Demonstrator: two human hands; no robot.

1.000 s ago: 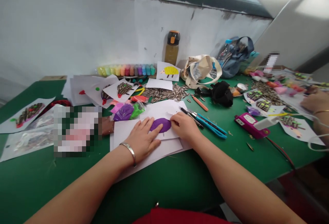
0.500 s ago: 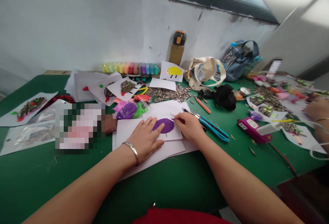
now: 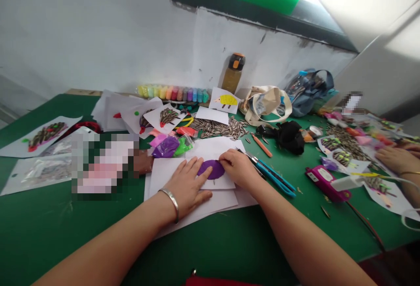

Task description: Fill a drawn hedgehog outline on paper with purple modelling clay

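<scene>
My left hand lies flat with its fingers spread on white paper, its fingertips at the left edge of a purple clay oval. A seed shows just below the oval. My right hand is pinched at the oval's upper right edge. A small dark tip, which looks like a sunflower seed, pokes out from its fingertips, mostly hidden by them. Blue-handled tweezers lie right of this hand. Beyond the paper spreads a pile of striped sunflower seeds.
Bags of purple clay and green clay lie behind the paper. Seed-covered hedgehog pictures are at left. A bottle, a cloth bag and a magenta glue gun stand around. Another person's hand is at far right.
The pinched right fingers have moved slightly inward, bringing the seed to the oval's edge. My left hand stays on the paper. The whole view has tilted up a little.
</scene>
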